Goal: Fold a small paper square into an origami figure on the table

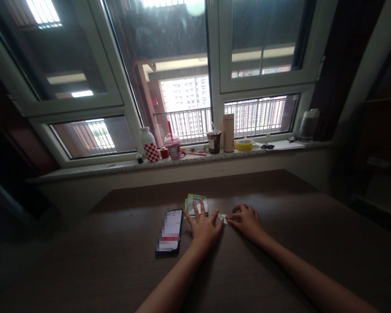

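My left hand (203, 227) lies spread, its fingertips over a small stack of green-and-white cards (195, 198) on the brown table (117, 278). Part of the stack is hidden under those fingers. To the right, my right hand (247, 221) pinches the edge of a small green-and-white card (223, 218) between thumb and fingers. That card lies low at the tabletop, close by the left thumb; whether the thumb touches it I cannot tell. A phone (170, 230) with its screen lit rests just left of my left hand.
Behind the table, a window sill carries a checkered bottle (150, 145), a pink drink cup (172, 147), a brown cup (214, 142), a tan flask (228, 134), yellow tape (244, 144), scissors (267, 147) and a clear jug (309, 124). Window frames rise above.
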The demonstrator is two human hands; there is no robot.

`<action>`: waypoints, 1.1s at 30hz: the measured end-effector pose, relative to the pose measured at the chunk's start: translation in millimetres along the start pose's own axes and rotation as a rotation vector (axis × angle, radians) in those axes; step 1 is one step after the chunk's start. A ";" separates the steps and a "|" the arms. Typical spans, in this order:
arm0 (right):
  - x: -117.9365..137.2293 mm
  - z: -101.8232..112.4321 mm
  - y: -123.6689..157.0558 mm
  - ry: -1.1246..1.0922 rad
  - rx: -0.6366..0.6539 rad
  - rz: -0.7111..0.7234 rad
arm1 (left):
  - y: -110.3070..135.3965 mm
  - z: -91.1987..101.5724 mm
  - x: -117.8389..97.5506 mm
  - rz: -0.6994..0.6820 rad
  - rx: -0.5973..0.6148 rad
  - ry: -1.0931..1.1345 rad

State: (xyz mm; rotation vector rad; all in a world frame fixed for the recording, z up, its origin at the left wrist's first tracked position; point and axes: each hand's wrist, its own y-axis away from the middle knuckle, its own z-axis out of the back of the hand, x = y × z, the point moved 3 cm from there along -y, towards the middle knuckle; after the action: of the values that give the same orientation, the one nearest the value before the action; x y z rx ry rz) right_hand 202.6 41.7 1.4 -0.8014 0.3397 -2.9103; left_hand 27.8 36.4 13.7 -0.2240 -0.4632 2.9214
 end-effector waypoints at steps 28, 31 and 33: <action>2.0 0.4 1.4 0.006 -0.002 -0.004 | 3.0 0.4 -5.5 -0.011 -0.019 -0.039; 2.1 -0.6 0.8 0.011 -0.002 -0.004 | 2.2 0.1 -5.9 0.000 -0.007 -0.043; 2.2 -0.9 0.7 0.011 -0.004 -0.001 | 2.0 -0.2 -5.9 0.001 -0.016 -0.042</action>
State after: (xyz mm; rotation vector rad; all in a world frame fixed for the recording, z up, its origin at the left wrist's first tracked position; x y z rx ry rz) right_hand 200.3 40.9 1.5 -0.7865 0.3468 -2.9173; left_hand 33.3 33.5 13.6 -0.1657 -0.4932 2.9290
